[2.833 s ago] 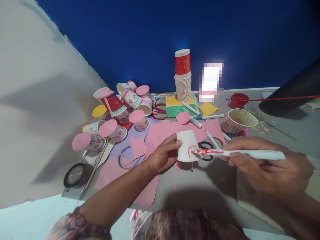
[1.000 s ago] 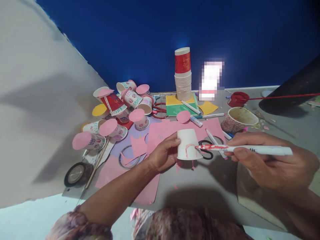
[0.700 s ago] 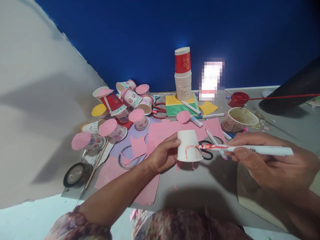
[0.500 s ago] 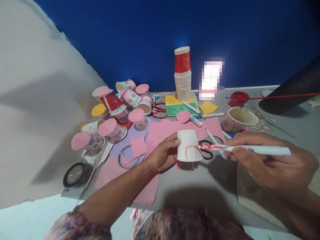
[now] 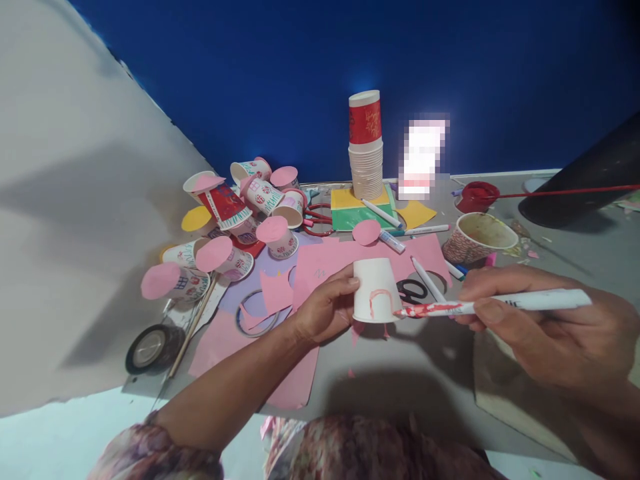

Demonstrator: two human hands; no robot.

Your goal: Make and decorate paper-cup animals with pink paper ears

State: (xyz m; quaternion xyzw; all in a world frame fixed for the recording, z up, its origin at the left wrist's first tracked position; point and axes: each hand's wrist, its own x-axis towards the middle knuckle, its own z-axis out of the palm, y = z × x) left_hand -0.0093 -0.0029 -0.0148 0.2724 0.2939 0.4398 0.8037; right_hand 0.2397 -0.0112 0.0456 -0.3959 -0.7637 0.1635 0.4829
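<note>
Head view: cup (image 5: 371,283), white and inverted, held above the table (image 5: 361,355), a red arch (image 5: 383,292) on its side. Left hand (image 5: 325,308): clamped round the cup's left side. Right hand (image 5: 555,333): closed on a marker (image 5: 461,308), tip at the cup's lower right. Behind the cup, a cup stack (image 5: 367,147) on a box (image 5: 355,220); left of the cup, decorated cups (image 5: 263,197); right and behind, a patterned tub (image 5: 461,250).

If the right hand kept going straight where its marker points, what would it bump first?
Probably the white cup in the left hand: the marker reaches the cup's lower side in the picture, though I can't tell whether they touch.
</note>
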